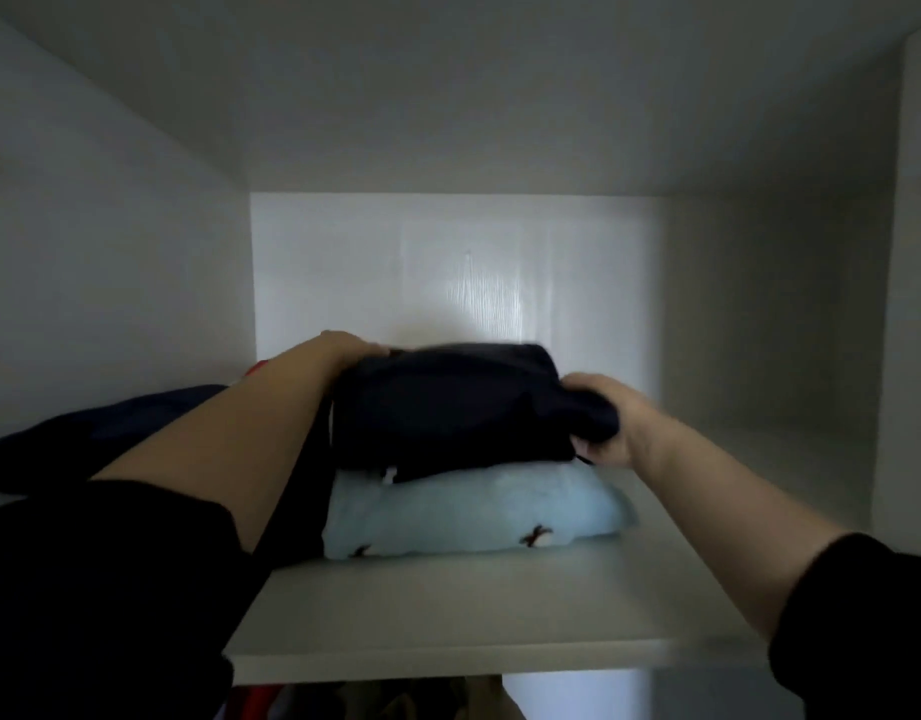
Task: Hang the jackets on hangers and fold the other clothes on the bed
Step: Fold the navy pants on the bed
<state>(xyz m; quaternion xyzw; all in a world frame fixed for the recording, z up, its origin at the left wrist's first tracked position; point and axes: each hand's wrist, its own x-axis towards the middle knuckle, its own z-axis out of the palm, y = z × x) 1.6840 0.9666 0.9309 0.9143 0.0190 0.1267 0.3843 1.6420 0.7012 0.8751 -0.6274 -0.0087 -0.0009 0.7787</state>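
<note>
A folded dark navy garment (448, 407) lies on top of a folded light blue garment (468, 517) with small dark cross marks, on a white wardrobe shelf (448, 615). My left hand (351, 348) grips the dark garment's far left corner. My right hand (611, 418) grips its right end, fingers curled round the cloth. Both forearms reach in from below, with black sleeves pushed up.
Another dark pile of clothes (99, 433) lies on the shelf at the left, with a bit of red showing behind it. The wardrobe's side walls stand close on both sides. Hanging clothes (375, 701) show below the shelf edge. Bare shelf lies to the right.
</note>
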